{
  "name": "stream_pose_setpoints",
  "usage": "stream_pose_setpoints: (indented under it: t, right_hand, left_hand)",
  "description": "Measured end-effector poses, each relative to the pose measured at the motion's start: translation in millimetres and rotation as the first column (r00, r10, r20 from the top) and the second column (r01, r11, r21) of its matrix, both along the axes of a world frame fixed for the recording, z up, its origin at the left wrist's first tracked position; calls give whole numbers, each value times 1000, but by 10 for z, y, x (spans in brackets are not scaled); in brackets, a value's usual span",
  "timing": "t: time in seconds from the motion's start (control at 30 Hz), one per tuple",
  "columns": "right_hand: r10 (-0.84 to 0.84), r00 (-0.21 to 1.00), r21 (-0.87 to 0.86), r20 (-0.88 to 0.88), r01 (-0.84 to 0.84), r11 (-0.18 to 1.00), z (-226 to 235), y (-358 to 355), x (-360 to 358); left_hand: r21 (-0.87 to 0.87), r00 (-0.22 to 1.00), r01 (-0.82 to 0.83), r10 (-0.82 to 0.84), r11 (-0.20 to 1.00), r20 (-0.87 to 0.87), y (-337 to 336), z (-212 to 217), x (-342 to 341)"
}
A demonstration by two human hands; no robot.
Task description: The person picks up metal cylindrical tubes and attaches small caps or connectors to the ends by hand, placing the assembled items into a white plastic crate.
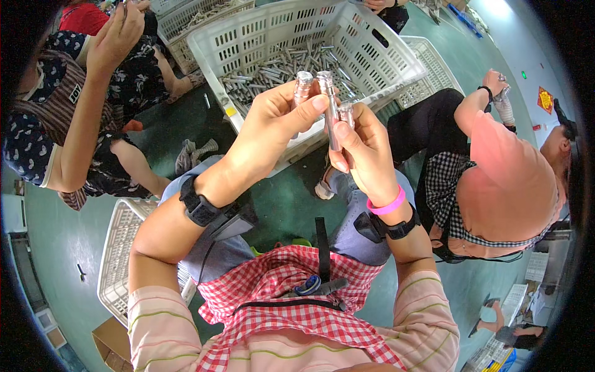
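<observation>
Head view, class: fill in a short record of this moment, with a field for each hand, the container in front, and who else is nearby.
left hand: grips a ridged metal tube, upright
right hand: holds two metal tubes, thumb on the longer one
container: white slatted crate with loose metal tubes inside, on green floor
nearby: seated person at left; person in pink top at right

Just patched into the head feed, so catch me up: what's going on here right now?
A seated person holds small metal tubes up in both hands. The left hand grips one tube; the right hand pinches a longer one with a shorter piece beside it. Just beyond the hands, a white slotted crate holds a heap of similar tubes. Two other people sit on either side, each handling small parts.
</observation>
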State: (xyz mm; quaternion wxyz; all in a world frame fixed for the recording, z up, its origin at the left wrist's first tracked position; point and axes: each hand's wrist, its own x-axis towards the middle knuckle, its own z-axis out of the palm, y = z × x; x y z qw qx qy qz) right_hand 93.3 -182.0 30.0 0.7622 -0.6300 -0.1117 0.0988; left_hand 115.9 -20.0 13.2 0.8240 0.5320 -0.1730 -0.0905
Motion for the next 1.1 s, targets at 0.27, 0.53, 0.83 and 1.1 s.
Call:
stream_pose_setpoints:
  t: [0.27,0.53,0.83,1.1]
  right_hand:
    - [-112,994,64,13,111,992,49,40,-1]
    - [-181,960,38,215,177,984,-7,-120,56]
    - [-37,992,-15,124,40,999,70,-73,-18]
    - [10,993,-55,117,-3,998,27,-92,-8]
  left_hand:
    - [-197,993,96,-109,976,-55,4,-48,29]
    - [-82,998,61,-60,995,16,-36,91,-95]
    - [83,998,16,-20,996,51,-49,-28,-49]
    - [197,998,25,-35,980,49,-31,36,-81]
